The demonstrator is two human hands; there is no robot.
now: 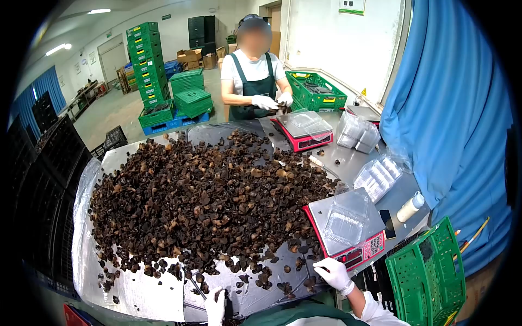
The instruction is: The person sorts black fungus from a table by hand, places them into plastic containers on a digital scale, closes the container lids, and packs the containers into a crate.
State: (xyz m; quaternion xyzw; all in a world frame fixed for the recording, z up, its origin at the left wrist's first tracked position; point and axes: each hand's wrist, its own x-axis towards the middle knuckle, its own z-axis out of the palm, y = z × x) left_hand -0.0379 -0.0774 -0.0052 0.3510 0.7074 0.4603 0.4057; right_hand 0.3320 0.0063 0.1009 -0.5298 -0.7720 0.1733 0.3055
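Big heap of dark mushroom-looking pieces (212, 201) left of the nearer red scale (363, 250). Gloved right hand (334, 274) is half-curled just beside that scale; gloved left hand (215, 306) is well left of it, loosely bent. Can't tell if either's gripping anything.

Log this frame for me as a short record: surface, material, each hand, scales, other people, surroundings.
Surface: metal table
Material: broad heap of dark curled pieces, with strays toward the near edge
Left hand: white-gloved, at the near edge; grip unclear
Right hand: white-gloved, close to the near scale; grip unclear
Scales: near scale bearing a clear container; far scale bearing clear plastic
Other people: co-worker across the table, white-gloved
Surroundings: phone, bottle, blue curtain, stacked green crates
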